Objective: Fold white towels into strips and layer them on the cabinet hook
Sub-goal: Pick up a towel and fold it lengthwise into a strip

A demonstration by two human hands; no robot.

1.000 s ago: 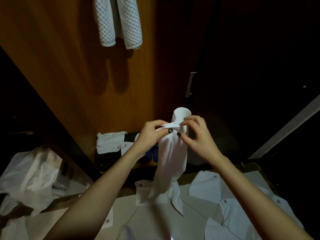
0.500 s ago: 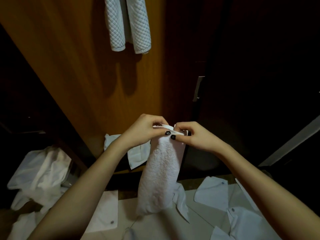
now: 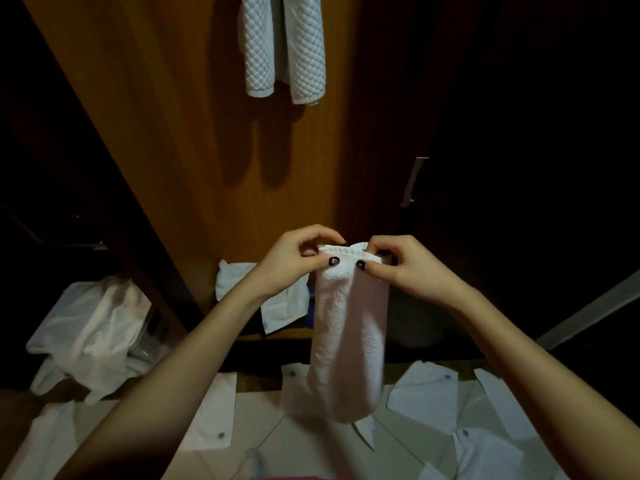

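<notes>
The folded towel strip [image 3: 346, 341] is pinched at its top edge by the left hand [image 3: 294, 261] and the right hand [image 3: 398, 268], with its long axis hanging from 12 to 6 o'clock. Farther off, at 12 o'clock from the left hand, hung towels [image 3: 284, 46] are seen on the cabinet [image 3: 173, 150].

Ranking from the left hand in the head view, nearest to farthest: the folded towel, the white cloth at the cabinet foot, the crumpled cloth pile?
1. The folded towel: in contact, pinched at its top edge by the left hand.
2. The white cloth: just behind the left wrist, at the cabinet foot.
3. The crumpled cloth pile: low down, far off to the left.
</notes>
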